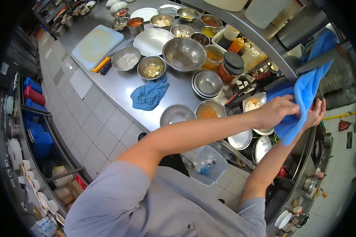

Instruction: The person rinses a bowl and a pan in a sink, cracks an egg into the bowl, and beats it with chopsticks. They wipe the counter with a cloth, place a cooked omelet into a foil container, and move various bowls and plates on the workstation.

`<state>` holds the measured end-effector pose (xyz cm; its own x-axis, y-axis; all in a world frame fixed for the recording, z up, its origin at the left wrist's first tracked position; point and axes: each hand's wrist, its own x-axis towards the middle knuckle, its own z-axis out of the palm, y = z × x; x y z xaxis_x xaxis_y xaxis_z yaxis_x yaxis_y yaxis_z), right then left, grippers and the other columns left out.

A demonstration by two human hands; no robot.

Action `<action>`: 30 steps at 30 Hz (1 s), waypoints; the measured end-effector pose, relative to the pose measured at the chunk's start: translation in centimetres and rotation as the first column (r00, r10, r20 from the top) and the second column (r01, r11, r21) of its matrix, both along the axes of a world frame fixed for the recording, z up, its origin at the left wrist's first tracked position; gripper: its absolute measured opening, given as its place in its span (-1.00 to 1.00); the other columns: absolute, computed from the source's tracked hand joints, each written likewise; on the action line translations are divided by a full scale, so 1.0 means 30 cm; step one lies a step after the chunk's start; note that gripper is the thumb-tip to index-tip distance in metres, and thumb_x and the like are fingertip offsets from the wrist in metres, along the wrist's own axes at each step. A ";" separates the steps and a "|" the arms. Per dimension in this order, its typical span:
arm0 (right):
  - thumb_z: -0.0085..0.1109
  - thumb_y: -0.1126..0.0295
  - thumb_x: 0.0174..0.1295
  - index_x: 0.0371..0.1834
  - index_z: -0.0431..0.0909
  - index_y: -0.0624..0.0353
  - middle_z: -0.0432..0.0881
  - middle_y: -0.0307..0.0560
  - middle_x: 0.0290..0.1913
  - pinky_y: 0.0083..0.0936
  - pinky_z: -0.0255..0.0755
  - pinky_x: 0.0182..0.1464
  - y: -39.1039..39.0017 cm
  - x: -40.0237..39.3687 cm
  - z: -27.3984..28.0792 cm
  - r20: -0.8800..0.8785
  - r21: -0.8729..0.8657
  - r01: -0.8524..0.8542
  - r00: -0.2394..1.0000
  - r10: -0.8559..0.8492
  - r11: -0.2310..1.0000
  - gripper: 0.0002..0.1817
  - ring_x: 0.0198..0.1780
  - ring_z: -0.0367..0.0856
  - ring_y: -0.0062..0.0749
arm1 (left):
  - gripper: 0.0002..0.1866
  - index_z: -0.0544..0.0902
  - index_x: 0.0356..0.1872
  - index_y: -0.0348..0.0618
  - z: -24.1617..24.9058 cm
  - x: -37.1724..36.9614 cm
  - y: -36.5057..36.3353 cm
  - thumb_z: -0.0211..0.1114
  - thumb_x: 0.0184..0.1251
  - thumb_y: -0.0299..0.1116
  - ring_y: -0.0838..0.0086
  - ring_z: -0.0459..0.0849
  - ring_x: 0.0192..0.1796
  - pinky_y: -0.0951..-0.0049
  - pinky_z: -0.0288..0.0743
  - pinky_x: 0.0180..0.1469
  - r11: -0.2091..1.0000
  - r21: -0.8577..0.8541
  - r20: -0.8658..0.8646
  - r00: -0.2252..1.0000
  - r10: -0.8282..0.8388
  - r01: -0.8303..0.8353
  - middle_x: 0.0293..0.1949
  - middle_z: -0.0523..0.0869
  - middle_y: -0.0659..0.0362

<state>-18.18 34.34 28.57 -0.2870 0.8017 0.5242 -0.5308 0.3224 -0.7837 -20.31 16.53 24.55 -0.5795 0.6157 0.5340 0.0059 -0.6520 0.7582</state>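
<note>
A blue cloth [307,89] hangs over a metal rail at the right, and both of my hands are at its lower part. My left hand [280,111] is closed on the cloth, thumb and fingers pinching its edge. Just to the right, my right hand [315,113] has its fingers curled at the cloth, which partly covers the palm. Below the hands sit a pan of shredded food [252,104] and metal lids [262,148].
The steel counter [106,90] holds several metal bowls, a large mixing bowl [184,54], a cutting board [97,46], a yellow-handled knife [101,64] and a crumpled blue towel [149,94]. A clear plastic bin [208,165] stands on the floor. An overhead shelf [261,45] edges the right side.
</note>
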 end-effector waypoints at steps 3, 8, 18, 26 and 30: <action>-0.01 0.28 0.42 0.22 0.37 0.41 0.49 0.09 0.15 -0.29 0.40 0.24 -0.150 0.051 -0.055 -0.090 0.044 -0.157 0.983 0.161 0.987 -0.55 0.19 0.49 -0.22 | -0.51 0.36 0.30 -0.25 0.043 0.072 0.087 0.18 0.34 -0.49 0.36 0.42 0.29 0.34 0.29 0.33 0.993 0.118 0.181 0.983 0.009 -0.031 0.22 0.47 0.04; -0.28 0.17 0.51 0.38 0.21 0.38 0.32 0.10 0.37 -0.21 0.10 0.46 -0.342 0.149 -0.009 -0.318 -0.125 -0.644 0.747 0.584 0.755 -0.45 0.41 0.27 -0.16 | -0.48 0.28 0.27 -0.22 0.045 0.064 0.158 0.16 0.28 -0.54 0.30 0.52 0.19 0.32 0.42 0.21 0.924 -0.027 0.044 0.923 0.383 -0.383 0.14 0.52 -0.02; 0.03 0.37 0.43 0.20 0.42 0.18 0.57 -0.17 -0.01 -0.64 0.50 -0.12 -0.196 0.170 -0.002 -0.044 0.021 -0.208 0.977 0.209 0.978 -0.69 -0.07 0.55 -0.60 | -0.65 0.49 0.16 -0.24 0.195 0.034 -0.103 0.11 0.44 -0.34 0.52 0.48 0.14 0.46 0.32 0.22 0.963 -0.130 -0.369 0.913 0.174 -0.236 0.05 0.56 0.19; -0.21 0.21 0.50 0.27 0.36 0.16 0.59 -0.10 0.09 -0.47 0.56 0.06 -0.275 0.117 -0.048 -0.263 -0.123 -0.754 0.651 0.711 0.645 -0.60 0.05 0.61 -0.47 | -0.64 0.58 0.07 -0.34 0.355 0.000 -0.164 0.18 0.27 -0.41 0.51 0.58 0.03 0.47 0.40 0.17 0.974 -0.223 -0.456 0.887 -0.068 -0.040 -0.05 0.66 0.21; -0.11 0.12 0.48 0.30 0.30 0.20 0.60 -0.04 0.06 -0.38 0.68 -0.09 -0.259 0.140 -0.023 -0.493 -0.098 -0.893 0.427 0.759 0.439 -0.53 -0.08 0.69 -0.34 | -0.68 0.58 0.02 -0.34 0.415 -0.052 -0.179 0.14 0.27 -0.48 0.48 0.61 -0.06 0.49 0.43 0.10 0.944 -0.327 -0.677 0.708 -0.203 -0.041 -0.09 0.66 0.18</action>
<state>-13.98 26.58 27.87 -0.7642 0.3866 0.5163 -0.6257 -0.6388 -0.4477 -21.86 11.15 37.00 -0.0588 0.8374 0.5435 0.5658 -0.4206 0.7092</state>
